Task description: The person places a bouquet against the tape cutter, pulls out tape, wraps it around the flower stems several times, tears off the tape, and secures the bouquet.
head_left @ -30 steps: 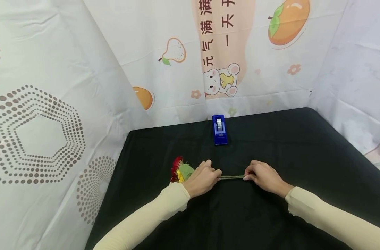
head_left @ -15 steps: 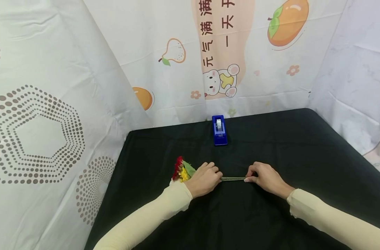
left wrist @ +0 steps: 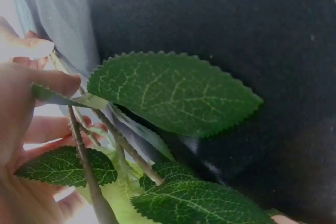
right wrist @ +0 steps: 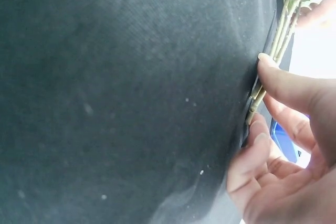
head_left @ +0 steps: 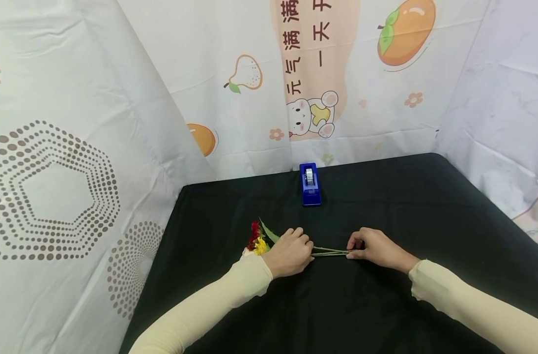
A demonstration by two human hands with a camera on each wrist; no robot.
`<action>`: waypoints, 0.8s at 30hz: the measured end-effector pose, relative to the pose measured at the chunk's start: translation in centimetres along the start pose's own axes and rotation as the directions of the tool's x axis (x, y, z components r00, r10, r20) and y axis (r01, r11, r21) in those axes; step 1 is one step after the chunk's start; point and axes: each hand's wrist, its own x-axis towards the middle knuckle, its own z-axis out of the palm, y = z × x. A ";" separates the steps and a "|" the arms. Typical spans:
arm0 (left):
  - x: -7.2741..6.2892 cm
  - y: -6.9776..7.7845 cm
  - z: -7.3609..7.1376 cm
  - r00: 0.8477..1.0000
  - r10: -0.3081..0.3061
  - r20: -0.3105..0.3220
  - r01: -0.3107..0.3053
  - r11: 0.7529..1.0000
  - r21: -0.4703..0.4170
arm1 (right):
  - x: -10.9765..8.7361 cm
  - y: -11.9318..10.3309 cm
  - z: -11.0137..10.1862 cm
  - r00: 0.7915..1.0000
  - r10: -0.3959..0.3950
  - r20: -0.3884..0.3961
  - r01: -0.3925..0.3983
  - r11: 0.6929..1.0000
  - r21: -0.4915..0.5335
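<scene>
A small bunch of flowers lies across my left hand (head_left: 291, 253) in the head view, its stems gripped under the curled fingers. Beyond the wrist show a red flower (head_left: 254, 236), a yellow flower (head_left: 261, 246) and a green leaf (head_left: 270, 233). Thin stems (head_left: 330, 253) run right to my right hand (head_left: 377, 250), whose thumb and fingers pinch them near their ends. Several serrated leaves (left wrist: 173, 93) and brownish stems (left wrist: 123, 142) fill the left wrist view beside the left fingers. In the right wrist view, the right thumb (right wrist: 289, 85) presses on the stems (right wrist: 283, 30).
A blue tape dispenser (head_left: 310, 184) with a roll of tape stands near the back edge of the black-covered table (head_left: 383, 196). White printed curtains (head_left: 233, 113) hang behind the table and along both sides.
The bunch has turned in the left hand: its leaf now points up and away, and the yellow flower shows more. The stems between the hands have spread slightly apart. Both hands stay nearly in place.
</scene>
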 end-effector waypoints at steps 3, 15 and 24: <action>0.0 0.0 -0.1 1.000 -0.010 0.005 0.010 0.999 -0.031 | 0.0 0.1 0.0 1.000 0.011 0.002 -0.011 1.000 0.002; -0.1 0.0 -1.5 0.998 -0.055 0.011 0.056 0.994 -0.092 | 0.4 0.3 0.1 1.000 0.014 0.025 -0.014 1.000 0.028; -0.7 -0.9 -3.9 0.997 -0.074 0.036 0.082 0.952 -0.296 | 1.1 0.0 -0.3 0.997 0.003 0.073 -0.004 1.000 0.011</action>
